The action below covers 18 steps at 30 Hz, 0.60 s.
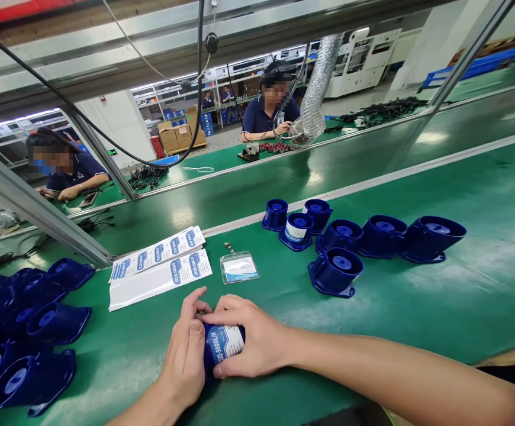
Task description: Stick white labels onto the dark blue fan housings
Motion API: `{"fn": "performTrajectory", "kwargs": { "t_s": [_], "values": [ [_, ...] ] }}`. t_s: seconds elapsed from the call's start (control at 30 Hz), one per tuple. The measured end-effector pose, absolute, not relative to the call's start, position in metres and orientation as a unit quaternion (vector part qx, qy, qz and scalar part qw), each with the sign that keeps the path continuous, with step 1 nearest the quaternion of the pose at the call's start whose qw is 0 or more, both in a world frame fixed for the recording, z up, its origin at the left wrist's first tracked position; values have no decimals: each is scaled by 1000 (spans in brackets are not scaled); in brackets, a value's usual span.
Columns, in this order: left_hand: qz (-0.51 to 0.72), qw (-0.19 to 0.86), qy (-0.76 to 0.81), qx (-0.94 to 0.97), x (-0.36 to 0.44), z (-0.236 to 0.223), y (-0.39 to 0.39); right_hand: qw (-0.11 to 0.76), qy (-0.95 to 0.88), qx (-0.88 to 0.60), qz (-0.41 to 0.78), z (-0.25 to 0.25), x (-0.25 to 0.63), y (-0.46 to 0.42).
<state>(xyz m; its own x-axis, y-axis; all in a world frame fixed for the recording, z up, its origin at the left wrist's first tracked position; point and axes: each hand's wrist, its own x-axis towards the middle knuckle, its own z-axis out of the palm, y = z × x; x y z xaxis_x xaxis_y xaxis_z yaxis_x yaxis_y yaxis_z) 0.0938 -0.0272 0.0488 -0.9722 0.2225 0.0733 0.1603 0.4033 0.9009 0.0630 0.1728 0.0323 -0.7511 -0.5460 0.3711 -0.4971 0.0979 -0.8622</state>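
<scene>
A blue plastic pump housing (211,355) is between my two hands, low in the middle of the view, with a white and blue label (228,342) on its side. My left hand (185,349) presses along the housing's left side, fingers pointing up and slightly bent. From the right, my right hand (255,336) wraps the housing, thumb at the label's lower edge and fingers over the top. Its underside is hidden. Just beyond my hands lie sheets of printed labels (160,281), one strip partly bare, and a clear badge holder (240,267) with a clip.
Several blue housings (47,378) crowd the bench's left side. More blue housings (336,271) stand at the right, one (296,231) bearing a label. A metal post (48,207) rises at left. Behind the frame, co-workers sit at another bench near a flexible silver duct (322,89).
</scene>
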Motion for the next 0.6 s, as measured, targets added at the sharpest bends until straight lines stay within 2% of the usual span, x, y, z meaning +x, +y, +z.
{"fn": "performTrajectory", "kwargs": {
  "t_s": [0.33,0.6],
  "values": [
    [482,0,861,161,104,43,-29,133,682,-269,-667,40,61,172],
    [446,-10,867,220,108,41,-30,166,673,-237,-681,46,57,177]
  ]
}}
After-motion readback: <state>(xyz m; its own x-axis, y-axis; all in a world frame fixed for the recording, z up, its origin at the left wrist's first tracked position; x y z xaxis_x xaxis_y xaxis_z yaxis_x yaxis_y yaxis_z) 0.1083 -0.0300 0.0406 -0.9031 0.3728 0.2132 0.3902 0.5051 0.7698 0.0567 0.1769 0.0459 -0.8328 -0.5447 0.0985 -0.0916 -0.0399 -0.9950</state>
